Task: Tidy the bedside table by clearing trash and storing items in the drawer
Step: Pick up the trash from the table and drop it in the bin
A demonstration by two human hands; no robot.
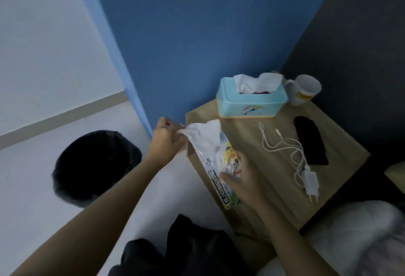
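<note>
At the desk point(252, 135) edge nearest the black bin point(96, 166), the left hand point(166, 140) pinches a crumpled tissue point(206, 133), likely bin-bound; the right hand point(241, 177) grips the scissors package point(219, 179) beneath it.

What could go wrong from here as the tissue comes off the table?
The left hand pinches the tissue, which lies on the scissors pack overhanging the table edge; pulling may drag it off if the right hand lets go. The bin stands off to the side, so a toss could miss.
</note>
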